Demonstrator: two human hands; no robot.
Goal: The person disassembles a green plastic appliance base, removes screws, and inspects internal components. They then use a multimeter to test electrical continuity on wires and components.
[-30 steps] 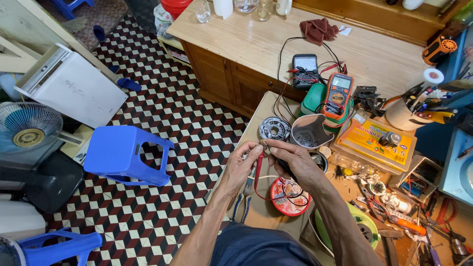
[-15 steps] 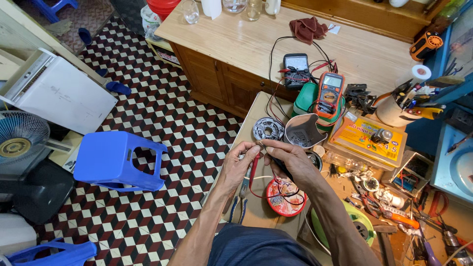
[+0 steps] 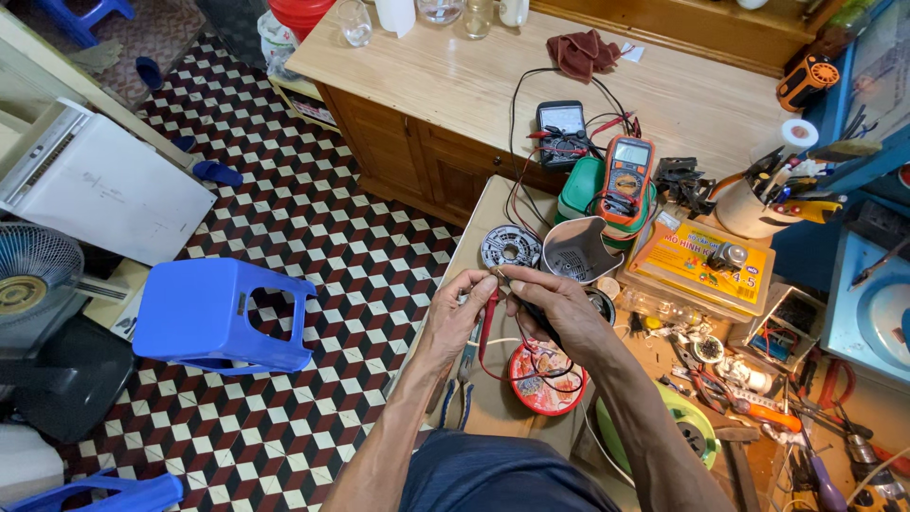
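Observation:
My left hand (image 3: 461, 316) and my right hand (image 3: 550, 301) meet over a small wooden worktable (image 3: 485, 212). The left hand pinches a red test probe (image 3: 488, 318) that hangs down from its fingers. The right hand's fingertips pinch a thin wire end beside it, with a black lead under the palm. Just beyond the fingers lies a round grey motor stator (image 3: 510, 247). Red and black leads run back to an orange multimeter (image 3: 626, 177). A round red tin (image 3: 544, 380) sits under my right wrist.
A grey fan housing (image 3: 578, 249), a yellow box (image 3: 703, 263), a cup of tools (image 3: 758, 203) and loose screwdrivers and pliers crowd the right. A black meter (image 3: 561, 123) lies on the big wooden counter (image 3: 455, 76). A blue stool (image 3: 220, 315) stands on the checkered floor at left.
Both hands stay together at the same spot over the stator. The camera has tilted slightly, shifting the view; the stool appears further right.

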